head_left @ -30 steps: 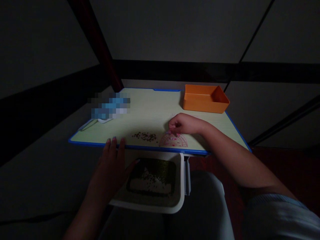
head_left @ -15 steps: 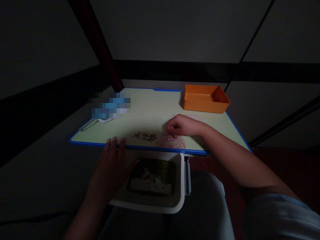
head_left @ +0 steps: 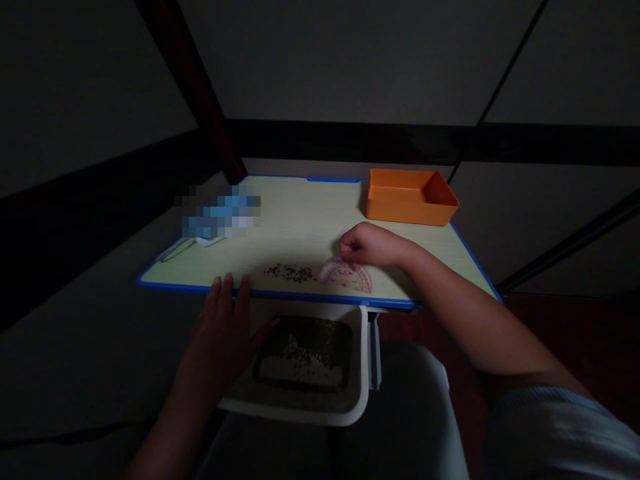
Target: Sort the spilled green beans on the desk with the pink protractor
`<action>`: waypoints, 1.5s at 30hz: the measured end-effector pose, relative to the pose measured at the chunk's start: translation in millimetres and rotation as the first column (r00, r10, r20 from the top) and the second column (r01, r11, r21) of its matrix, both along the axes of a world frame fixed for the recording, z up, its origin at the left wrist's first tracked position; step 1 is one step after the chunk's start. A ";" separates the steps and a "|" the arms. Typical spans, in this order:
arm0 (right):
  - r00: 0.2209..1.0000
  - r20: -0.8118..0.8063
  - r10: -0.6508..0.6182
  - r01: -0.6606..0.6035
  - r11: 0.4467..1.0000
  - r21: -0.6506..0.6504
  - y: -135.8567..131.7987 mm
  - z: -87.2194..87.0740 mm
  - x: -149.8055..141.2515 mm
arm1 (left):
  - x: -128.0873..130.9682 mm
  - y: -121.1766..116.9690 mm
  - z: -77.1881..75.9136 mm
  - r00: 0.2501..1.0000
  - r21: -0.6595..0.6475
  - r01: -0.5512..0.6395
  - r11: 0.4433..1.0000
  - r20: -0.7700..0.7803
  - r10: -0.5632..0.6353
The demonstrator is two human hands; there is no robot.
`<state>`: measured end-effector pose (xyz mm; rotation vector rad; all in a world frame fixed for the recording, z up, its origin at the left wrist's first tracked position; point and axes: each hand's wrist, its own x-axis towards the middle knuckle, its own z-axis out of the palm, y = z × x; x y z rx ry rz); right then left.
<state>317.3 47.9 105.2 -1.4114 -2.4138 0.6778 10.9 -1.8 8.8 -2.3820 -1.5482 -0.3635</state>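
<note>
A clear protractor (head_left: pixel 350 280) with pink markings lies at the table's near edge. Curled at its upper edge, my right hand (head_left: pixel 367 245) pinches it. Just left of the protractor is a loose scatter of small dark grains (head_left: pixel 290 272). My left hand (head_left: pixel 223 333) is open, its fingertips resting at the blue table edge and its thumb reaching over a white drawer (head_left: pixel 363 373). Inside the drawer sits a dark-rimmed tray (head_left: pixel 347 333) holding more dark grains, and my left hand hides its left side of the drawer.
An orange open box (head_left: pixel 413 212) stands at the back right of the pale table (head_left: pixel 295 213) with blue edging. At the left, a blurred-out bluish item (head_left: pixel 223 212) lies on something white, beside a thin pen-like stick (head_left: pixel 175 250). Walls close in behind and left.
My right hand has shifted slightly right and away from me, and the protractor's upper edge has moved a little with it. My left hand has stayed in place.
</note>
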 end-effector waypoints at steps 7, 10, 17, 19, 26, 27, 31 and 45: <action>0.999 -0.044 -0.016 0.017 0.999 0.028 3.1 -5.6 -0.5 | 0.7 -1.0 1.4 1.000 0.001 0.008 1.000 0.001 -0.008; 0.997 -0.081 0.017 -0.018 1.000 -0.002 2.3 -8.5 -3.1 | 0.4 -0.8 0.6 1.000 0.001 0.006 1.000 0.003 -0.006; 0.984 -0.148 0.104 -0.117 0.990 -0.082 1.3 -9.7 -2.6 | 0.2 1.0 0.4 1.000 -0.012 0.003 1.000 0.024 -0.003; 0.981 -0.167 0.101 -0.116 0.990 -0.082 1.5 -9.0 -1.2 | 0.1 0.6 0.9 1.000 -0.017 0.001 1.000 0.026 0.000; 0.975 -0.171 0.139 -0.154 0.985 -0.077 -2.8 -5.3 -4.2 | -0.3 0.9 -0.3 1.000 -0.024 -0.010 1.000 0.014 0.010; 0.977 -0.157 0.142 -0.155 0.985 -0.075 -3.5 -5.2 -5.3 | -0.4 1.1 -0.7 1.000 -0.017 -0.010 1.000 0.013 0.010; 0.988 -0.103 0.119 -0.124 0.991 -0.052 -3.0 -5.6 -6.1 | -0.8 0.9 -1.1 1.000 -0.005 -0.008 1.000 0.010 0.008; 0.989 -0.108 0.097 -0.101 0.994 -0.034 -1.5 -9.1 -9.7 | -0.6 -0.6 -0.5 1.000 0.001 0.010 1.000 0.003 -0.010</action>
